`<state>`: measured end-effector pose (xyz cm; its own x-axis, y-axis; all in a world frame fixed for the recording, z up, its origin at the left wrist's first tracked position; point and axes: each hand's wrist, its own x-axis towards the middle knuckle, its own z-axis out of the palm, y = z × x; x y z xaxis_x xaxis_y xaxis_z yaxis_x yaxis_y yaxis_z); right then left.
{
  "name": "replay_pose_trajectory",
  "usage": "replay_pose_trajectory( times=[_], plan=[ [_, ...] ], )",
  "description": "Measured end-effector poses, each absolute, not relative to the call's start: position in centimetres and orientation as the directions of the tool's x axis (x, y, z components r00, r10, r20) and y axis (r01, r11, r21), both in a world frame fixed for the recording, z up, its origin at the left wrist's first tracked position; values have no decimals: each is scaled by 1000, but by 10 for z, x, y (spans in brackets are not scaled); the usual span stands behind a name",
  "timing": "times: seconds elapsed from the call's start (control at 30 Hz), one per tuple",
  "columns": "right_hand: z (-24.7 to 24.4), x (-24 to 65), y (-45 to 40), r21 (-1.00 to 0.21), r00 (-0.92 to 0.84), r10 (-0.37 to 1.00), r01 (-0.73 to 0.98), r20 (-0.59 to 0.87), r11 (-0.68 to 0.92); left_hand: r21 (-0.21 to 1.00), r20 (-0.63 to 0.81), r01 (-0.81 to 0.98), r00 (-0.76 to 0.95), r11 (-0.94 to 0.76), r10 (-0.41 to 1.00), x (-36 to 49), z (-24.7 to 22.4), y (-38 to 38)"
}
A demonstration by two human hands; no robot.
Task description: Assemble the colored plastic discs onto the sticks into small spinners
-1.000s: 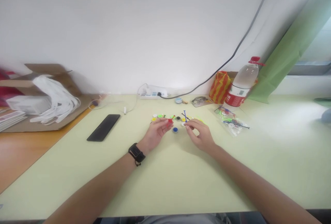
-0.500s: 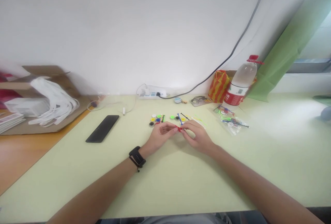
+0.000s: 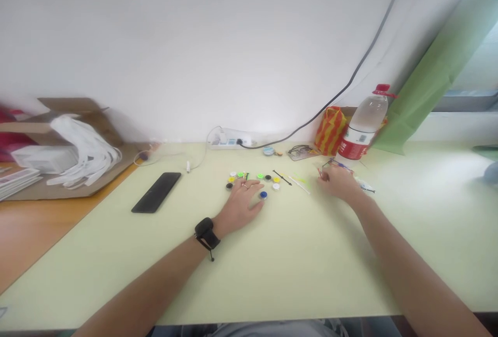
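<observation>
I'm seeing the blue disc (image 3: pixel 263 195) sitting on the table (image 3: pixel 272 264) between the thumb and index finger of my left hand (image 3: pixel 241 207), and I can't tell whether either is touching it; that hand's fingers are standing apart, with more discs (image 3: pixel 231 179) sitting just by their tips. Beyond the blue one, a green disc (image 3: pixel 260 176), a black disc (image 3: pixel 268 178), a yellow disc (image 3: pixel 276 180) and a white disc (image 3: pixel 276 187) are lying near one another, a black stick (image 3: pixel 282 178) and a white stick (image 3: pixel 299 185) slanting to their right. My right hand (image 3: pixel 341 184) is hanging over the bag (image 3: pixel 365 185), fingertips drawn close by a small red piece (image 3: pixel 319 173), though I can't tell whether they're gripping it. Behind, the bottle (image 3: pixel 358 135) is standing beside a striped sack (image 3: pixel 330 130). Farther out, the phone (image 3: pixel 155 193) is lying to the left, and the power strip (image 3: pixel 229 140) is resting by the wall (image 3: pixel 233 57)
</observation>
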<state>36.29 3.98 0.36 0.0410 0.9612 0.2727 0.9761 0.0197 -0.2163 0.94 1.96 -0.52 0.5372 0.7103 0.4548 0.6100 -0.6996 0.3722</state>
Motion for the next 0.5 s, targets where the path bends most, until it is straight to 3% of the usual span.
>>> replay_pose_trajectory(
  times=[0.1, 0.23, 0.5],
  plan=[
    [2, 360, 36, -225, -2, 993, 974, 117, 28, 357, 437, 594, 576, -721, 691, 8, -6, 20],
    [4, 357, 36, -245, -32, 989, 967, 141, 66, 411, 435, 543, 588, -732, 682, 8, -4, 18],
    [14, 352, 38, -360, -110, 833, 866, 541, 348, 707, 352, 343, 586, -618, 729, 16, 7, 4]
  ],
)
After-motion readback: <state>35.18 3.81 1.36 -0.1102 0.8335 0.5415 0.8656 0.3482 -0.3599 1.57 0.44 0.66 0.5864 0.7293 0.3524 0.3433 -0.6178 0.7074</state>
